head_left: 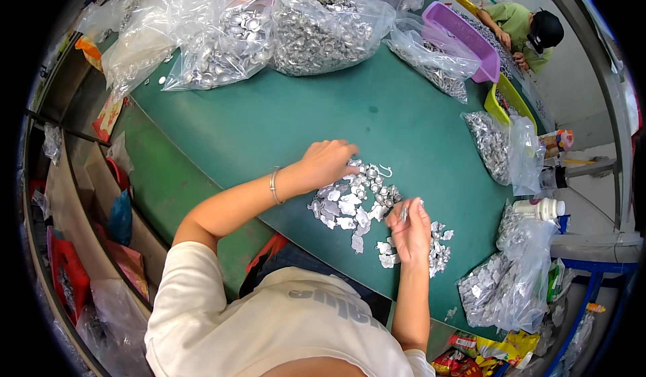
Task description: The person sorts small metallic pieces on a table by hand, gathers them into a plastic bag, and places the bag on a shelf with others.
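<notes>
My left hand (328, 161) reaches into a loose heap of small silver metal pieces (353, 198) on the green table (296, 114), its fingers curled onto the pieces at the heap's far edge. A thin bracelet sits on that wrist. My right hand (409, 225) is closer to me, pinching a small silver piece (404, 212) between fingers and thumb. A second, smaller pile of silver pieces (439, 249) lies just right of that hand.
Clear plastic bags full of silver parts (323, 23) line the table's far side, more bags (501, 145) stand at the right. A purple tray (464, 37) and a yellow-green bin (508, 101) sit far right. Another person (525, 30) works beyond. A white bottle (542, 209) stands right.
</notes>
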{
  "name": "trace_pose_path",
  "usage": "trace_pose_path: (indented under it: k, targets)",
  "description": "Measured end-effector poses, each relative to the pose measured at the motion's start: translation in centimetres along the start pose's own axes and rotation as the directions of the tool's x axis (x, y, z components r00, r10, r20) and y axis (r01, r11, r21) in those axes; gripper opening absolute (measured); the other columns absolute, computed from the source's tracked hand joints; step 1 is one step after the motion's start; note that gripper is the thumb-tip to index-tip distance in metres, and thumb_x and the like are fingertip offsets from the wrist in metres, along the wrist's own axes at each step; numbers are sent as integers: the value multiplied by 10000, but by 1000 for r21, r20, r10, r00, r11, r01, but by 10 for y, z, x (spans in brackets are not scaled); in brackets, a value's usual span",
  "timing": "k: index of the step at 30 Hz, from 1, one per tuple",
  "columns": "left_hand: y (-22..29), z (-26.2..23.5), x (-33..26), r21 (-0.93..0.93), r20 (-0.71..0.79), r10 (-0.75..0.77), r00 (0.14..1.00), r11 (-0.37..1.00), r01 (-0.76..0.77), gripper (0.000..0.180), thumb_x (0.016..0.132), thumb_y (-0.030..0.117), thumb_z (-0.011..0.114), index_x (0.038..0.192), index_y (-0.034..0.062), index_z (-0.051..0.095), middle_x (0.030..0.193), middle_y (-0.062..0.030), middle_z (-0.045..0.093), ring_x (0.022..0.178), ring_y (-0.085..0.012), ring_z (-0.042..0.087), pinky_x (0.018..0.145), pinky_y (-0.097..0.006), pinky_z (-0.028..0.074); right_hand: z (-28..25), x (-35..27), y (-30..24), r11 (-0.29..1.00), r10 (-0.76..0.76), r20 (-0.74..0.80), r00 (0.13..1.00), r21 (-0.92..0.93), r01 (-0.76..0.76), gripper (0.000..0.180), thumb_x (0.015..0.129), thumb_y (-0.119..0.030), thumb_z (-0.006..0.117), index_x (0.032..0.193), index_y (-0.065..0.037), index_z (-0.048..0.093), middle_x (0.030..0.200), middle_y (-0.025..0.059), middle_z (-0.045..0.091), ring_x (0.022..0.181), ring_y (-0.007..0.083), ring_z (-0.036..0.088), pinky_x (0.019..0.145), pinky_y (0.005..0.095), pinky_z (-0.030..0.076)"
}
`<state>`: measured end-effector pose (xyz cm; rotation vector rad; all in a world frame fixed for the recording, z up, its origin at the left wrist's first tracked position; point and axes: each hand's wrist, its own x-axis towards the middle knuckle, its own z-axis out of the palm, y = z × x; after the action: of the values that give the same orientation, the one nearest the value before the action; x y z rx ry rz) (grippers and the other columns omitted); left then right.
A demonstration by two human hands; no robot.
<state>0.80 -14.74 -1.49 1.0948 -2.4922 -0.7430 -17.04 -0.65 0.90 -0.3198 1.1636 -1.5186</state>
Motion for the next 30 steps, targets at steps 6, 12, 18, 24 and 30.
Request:
trace_pose_path:
  k: [6, 12, 18, 24, 30]
  targets:
    - [-9, 5, 0, -238, -192, 85, 978, 962, -130, 216, 776, 215, 672, 892, 61, 574, 826, -82, 568, 686, -268, 571, 603, -350, 464, -10, -10, 9, 774, 19, 230, 973, -619, 132, 276, 782, -237, 690, 935, -28, 595, 774, 44, 570, 512, 174, 519, 446, 303, 402]
    - [8, -38, -32, -938, 347, -230, 909, -74, 339, 182, 815, 86, 609, 980, 26, 560, 807, -44, 540, 668, -110, 536, 448, -181, 373, 17, -21, 18, -68, -246, 445, 861, -894, 442, 256, 712, -173, 728, 904, -36, 628, 772, 98, 575, 571, 262, 575, 513, 347, 448]
    - [35, -24, -87, -904, 420, -254, 871, -201, 377, 172, 828, 43, 573, 991, -8, 577, 794, -67, 583, 594, -94, 522, 439, -175, 364, -7, -15, 27, 474, -318, 282, 905, -780, 409, 74, 792, -67, 645, 824, -5, 621, 648, 28, 522, 501, 126, 475, 472, 234, 380]
    - [48, -8, -117, -728, 110, -236, 965, 642, 240, 151, 765, 71, 686, 890, 9, 628, 664, -45, 571, 593, -87, 483, 539, -239, 384, -8, -32, 5, 942, 310, 236, 921, 56, -332, 108, 852, -98, 604, 824, 5, 591, 656, 7, 532, 575, 95, 478, 526, 201, 369]
    - [55, -1, -120, -485, -90, -182, 979, 867, 116, 140, 794, 105, 650, 877, 6, 597, 792, -120, 625, 660, -224, 599, 631, -318, 477, -16, -35, 17, 343, -345, 194, 918, -885, 315, 70, 797, -45, 627, 759, 8, 600, 640, 42, 487, 524, 118, 440, 480, 253, 350]
